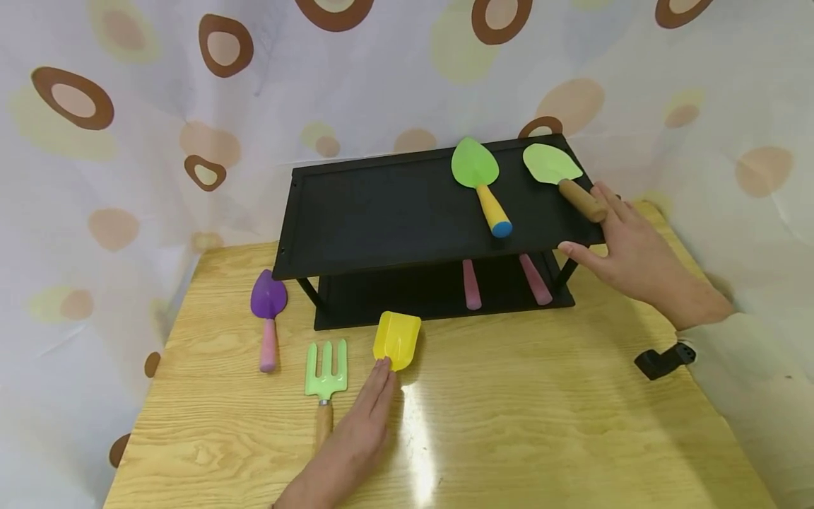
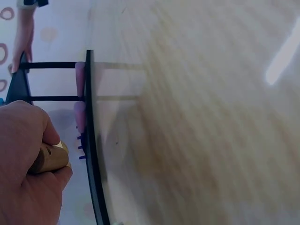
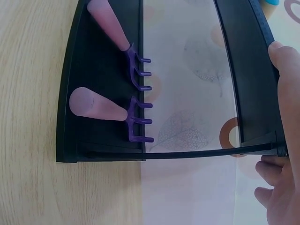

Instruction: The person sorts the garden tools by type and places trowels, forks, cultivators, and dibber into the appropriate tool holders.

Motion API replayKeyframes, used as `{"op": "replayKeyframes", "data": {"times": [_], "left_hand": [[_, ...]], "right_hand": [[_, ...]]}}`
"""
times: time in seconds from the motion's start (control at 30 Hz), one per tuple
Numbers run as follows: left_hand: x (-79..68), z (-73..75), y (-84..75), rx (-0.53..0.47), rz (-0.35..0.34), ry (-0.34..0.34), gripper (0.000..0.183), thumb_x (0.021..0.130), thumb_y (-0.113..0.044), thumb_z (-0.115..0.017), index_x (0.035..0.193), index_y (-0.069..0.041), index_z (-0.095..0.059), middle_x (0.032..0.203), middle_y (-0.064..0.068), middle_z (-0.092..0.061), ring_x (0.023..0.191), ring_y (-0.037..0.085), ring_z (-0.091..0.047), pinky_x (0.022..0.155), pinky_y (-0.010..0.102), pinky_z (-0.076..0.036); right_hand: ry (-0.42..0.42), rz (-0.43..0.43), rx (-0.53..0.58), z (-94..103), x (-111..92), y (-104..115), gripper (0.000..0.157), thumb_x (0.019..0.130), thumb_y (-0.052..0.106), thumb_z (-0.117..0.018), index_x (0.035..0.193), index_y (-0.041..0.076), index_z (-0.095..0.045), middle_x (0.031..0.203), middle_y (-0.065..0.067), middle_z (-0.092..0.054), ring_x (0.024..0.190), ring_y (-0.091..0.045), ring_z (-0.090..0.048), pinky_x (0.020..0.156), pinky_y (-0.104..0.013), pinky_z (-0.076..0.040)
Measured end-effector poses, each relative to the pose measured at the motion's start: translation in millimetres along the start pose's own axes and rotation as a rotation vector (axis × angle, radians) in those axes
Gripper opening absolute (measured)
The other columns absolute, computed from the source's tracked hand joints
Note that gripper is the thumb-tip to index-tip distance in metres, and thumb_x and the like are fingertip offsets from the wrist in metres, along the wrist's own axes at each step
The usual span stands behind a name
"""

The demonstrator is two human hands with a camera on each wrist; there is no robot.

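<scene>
My left hand (image 1: pixel 356 438) holds a small yellow shovel (image 1: pixel 397 338) just in front of the black two-tier shelf (image 1: pixel 375 212). Its wooden handle (image 2: pixel 50 158) is pinched between thumb and fingers in the left wrist view. My right hand (image 1: pixel 642 254) grips the shelf's right end, thumb on the front edge and fingers around the side. Close to those fingers, a pale green trowel (image 1: pixel 550 164) with a wooden handle lies on the upper tier. Left of it lies a green trowel (image 1: pixel 475 164) with a yellow handle.
Two purple hand rakes (image 3: pixel 105 105) with pink handles lie on the lower tier. On the wooden table (image 1: pixel 540 403), a purple trowel (image 1: pixel 268 297) and a green hand fork (image 1: pixel 326 375) lie left of the left hand. A patterned cloth (image 1: pixel 381 78) hangs behind the shelf.
</scene>
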State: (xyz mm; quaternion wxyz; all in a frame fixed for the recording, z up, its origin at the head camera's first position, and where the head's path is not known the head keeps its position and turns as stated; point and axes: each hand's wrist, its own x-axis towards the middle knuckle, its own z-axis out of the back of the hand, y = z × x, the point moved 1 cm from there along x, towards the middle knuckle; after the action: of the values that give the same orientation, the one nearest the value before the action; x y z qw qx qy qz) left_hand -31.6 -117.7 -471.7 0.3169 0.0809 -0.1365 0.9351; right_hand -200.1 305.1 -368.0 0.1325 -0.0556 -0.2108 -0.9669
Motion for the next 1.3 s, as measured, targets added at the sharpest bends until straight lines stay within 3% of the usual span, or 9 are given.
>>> {"op": "replayKeyframes", "data": {"times": [0.2, 0.47, 0.8, 1.03, 1.3], "left_hand": [[17.0, 5.1, 7.9, 0.014, -0.037, -0.057, 0.067, 0.085, 0.004, -0.061, 0.146, 0.013, -0.036, 0.158, 0.029, -0.028, 0.148, 0.037, -0.031, 0.115, 0.039, -0.035], [31.6, 16.2, 16.1, 0.03, -0.093, -0.081, 0.072, 0.081, 0.005, -0.068, 0.145, 0.015, -0.036, 0.157, 0.03, -0.029, 0.147, 0.039, -0.033, 0.115, 0.04, -0.036], [36.0, 39.6, 24.0, -0.03, -0.219, -0.03, 0.071, 0.085, 0.005, -0.062, 0.148, 0.011, -0.033, 0.161, 0.025, -0.025, 0.149, 0.037, -0.029, 0.116, 0.041, -0.036], [38.5, 54.4, 17.6, 0.0, -0.308, 0.008, 0.072, 0.085, 0.004, -0.062, 0.151, 0.008, -0.031, 0.163, 0.021, -0.023, 0.15, 0.032, -0.029, 0.116, 0.04, -0.037], [41.4, 73.1, 10.1, 0.013, -0.378, -0.011, 0.073, 0.082, 0.004, -0.062, 0.149, 0.008, -0.034, 0.161, 0.023, -0.027, 0.148, 0.033, -0.034, 0.113, 0.037, -0.041]], "right_hand": [[-0.005, 0.003, 0.001, 0.5, 0.9, 0.5, 0.091, 0.096, 0.052, -0.058, 0.159, 0.006, -0.013, 0.168, -0.015, -0.006, 0.149, -0.05, -0.016, 0.114, -0.07, -0.021], [-0.004, 0.002, 0.012, 0.3, 1.5, 2.3, 0.09, 0.096, 0.052, -0.057, 0.159, 0.006, -0.013, 0.168, -0.015, -0.005, 0.15, -0.05, -0.014, 0.116, -0.069, -0.019], [-0.011, -0.002, 0.013, 1.5, 0.6, 4.6, 0.088, 0.096, 0.05, -0.059, 0.159, 0.006, -0.016, 0.167, -0.018, -0.007, 0.148, -0.052, -0.016, 0.113, -0.07, -0.022], [-0.019, -0.004, 0.017, 2.6, 1.2, 2.1, 0.088, 0.096, 0.05, -0.058, 0.159, 0.006, -0.014, 0.167, -0.016, -0.007, 0.148, -0.051, -0.017, 0.112, -0.071, -0.023], [-0.019, -0.004, 0.018, 0.8, 2.2, 0.6, 0.089, 0.096, 0.051, -0.058, 0.158, 0.003, -0.016, 0.168, -0.014, -0.006, 0.148, -0.052, -0.016, 0.112, -0.071, -0.023]]}}
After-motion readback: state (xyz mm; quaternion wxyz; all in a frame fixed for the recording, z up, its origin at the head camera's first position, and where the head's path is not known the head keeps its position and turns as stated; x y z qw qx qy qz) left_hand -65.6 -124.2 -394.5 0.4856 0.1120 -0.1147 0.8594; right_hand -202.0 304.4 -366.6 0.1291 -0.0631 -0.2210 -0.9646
